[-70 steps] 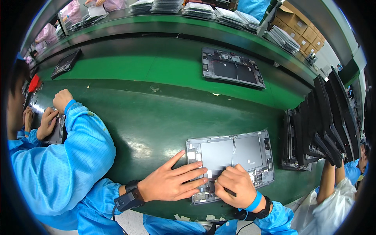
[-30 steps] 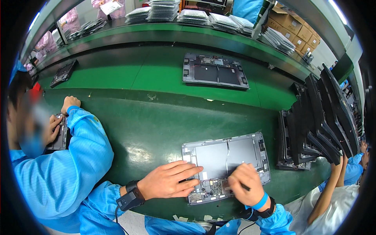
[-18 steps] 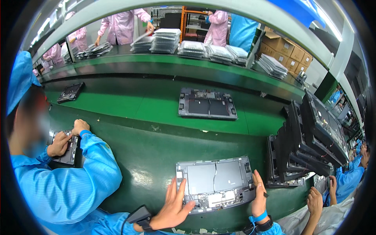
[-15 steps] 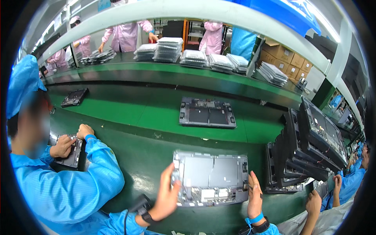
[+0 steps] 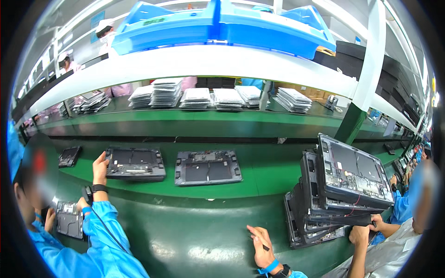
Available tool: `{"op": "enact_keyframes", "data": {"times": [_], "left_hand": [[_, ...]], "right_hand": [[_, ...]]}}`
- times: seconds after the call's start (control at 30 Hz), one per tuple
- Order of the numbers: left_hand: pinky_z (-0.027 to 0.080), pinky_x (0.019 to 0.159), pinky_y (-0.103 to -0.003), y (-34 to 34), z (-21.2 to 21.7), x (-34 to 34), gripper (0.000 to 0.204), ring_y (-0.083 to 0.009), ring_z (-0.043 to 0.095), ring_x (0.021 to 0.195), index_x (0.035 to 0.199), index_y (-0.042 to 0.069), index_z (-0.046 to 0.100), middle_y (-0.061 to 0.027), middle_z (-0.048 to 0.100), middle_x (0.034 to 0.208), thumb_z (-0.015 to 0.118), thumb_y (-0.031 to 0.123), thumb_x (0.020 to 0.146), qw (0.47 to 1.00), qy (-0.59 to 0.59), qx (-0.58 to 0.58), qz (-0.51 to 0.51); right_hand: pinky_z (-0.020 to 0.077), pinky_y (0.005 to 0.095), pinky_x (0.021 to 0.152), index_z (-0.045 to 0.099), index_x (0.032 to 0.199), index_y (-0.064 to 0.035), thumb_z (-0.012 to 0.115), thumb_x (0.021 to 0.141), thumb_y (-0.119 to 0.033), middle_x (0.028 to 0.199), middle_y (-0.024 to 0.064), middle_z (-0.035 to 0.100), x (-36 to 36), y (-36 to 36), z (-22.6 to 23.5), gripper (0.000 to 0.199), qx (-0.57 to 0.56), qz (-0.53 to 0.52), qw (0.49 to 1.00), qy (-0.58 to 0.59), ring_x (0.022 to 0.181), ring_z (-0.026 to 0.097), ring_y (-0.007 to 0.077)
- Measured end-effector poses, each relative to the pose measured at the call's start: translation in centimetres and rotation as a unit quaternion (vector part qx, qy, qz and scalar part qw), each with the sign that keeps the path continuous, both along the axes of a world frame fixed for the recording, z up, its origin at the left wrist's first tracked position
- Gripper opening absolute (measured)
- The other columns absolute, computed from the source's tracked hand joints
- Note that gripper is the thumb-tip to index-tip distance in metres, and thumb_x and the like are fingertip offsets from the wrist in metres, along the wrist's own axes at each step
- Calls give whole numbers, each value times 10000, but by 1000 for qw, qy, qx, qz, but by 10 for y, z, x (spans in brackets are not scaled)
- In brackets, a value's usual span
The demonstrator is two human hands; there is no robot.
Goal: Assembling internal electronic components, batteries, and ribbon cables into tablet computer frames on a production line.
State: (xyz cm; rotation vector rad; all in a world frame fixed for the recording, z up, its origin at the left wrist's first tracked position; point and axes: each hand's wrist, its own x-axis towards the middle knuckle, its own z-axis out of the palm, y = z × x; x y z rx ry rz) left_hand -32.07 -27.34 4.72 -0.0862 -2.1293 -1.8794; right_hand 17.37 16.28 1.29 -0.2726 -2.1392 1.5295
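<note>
At the far left of the raised green strip, my left hand [image 5: 99, 169] grips the left edge of an opened flat electronic device [image 5: 135, 165], its dark batteries and circuit board exposed. Its far side lies away from me on the strip. My right hand [image 5: 263, 246] hovers over the near dark green bench with fingers stretched out to the left. A small dark thing shows against its palm, too small to name. Just right of the held device lies a second opened device [image 5: 208, 167], apart from it.
A leaning stack of opened devices [image 5: 324, 199] stands at the right, near a co-worker's hands [image 5: 364, 231]. Left, another co-worker handles a smaller opened device [image 5: 69, 220]. One more device [image 5: 69, 156] lies far left. Blue bins [image 5: 171, 30] sit on the white overhead beam [image 5: 194, 62].
The held device has moved from the near bench to the raised strip, forward and left with my left hand. My right hand has let go of it. The view has turned right and up.
</note>
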Motion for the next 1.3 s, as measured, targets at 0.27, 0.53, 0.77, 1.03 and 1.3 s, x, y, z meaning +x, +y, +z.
{"op": "enact_keyframes", "data": {"times": [0.27, 0.53, 0.77, 1.03, 1.3], "left_hand": [[487, 944, -488, 123, -11, 27, 321, -394, 621, 1046, 1130, -2, 675, -193, 675, 1035, 630, 174, 866, 879, 208, -417, 99], [437, 1040, -500, 277, -25, 90, 1053, -516, 539, 1230, 1521, -126, 154, -429, 550, 1254, 469, 680, 922, 907, -93, -407, -50], [584, 775, -394, 249, 0, 104, 335, -237, 706, 868, 1106, 22, 667, -118, 716, 1030, 563, 320, 994, 885, -273, 181, -332], [544, 915, -375, 161, 25, 326, 285, -215, 644, 1063, 1220, 52, 586, -92, 659, 1167, 557, 244, 1011, 893, -249, 263, -267], [493, 966, -378, 165, -22, 568, 464, -286, 585, 1198, 1416, -28, 434, -175, 577, 1340, 506, 248, 1050, 919, -257, 58, -294]], "right_hand": [[199, 531, 1191, 363, 1552, -151, 335, 1073, -406, 1557, 331, 262, -154, 29, 7, 544, 86, -156, 984, -29, 1450, 234, 474], [477, 556, 845, 476, 1460, -59, 386, 1031, -429, 918, 324, 660, -261, 41, -2, 574, -15, -191, 978, -80, 919, 628, 510], [416, 420, 1084, 352, 1543, -91, 284, 1060, -511, 1484, 215, 488, -183, 42, 29, 643, -74, -127, 985, -90, 1362, 465, 399], [262, 392, 1186, 260, 1570, -46, 324, 1081, -461, 1631, 135, 271, -28, 0, 58, 645, -156, -38, 987, -15, 1484, 292, 263], [206, 374, 1218, 357, 1515, 22, 313, 1089, -435, 1581, 216, 343, -31, -8, 29, 626, -107, 0, 994, -32, 1496, 273, 321]]}}
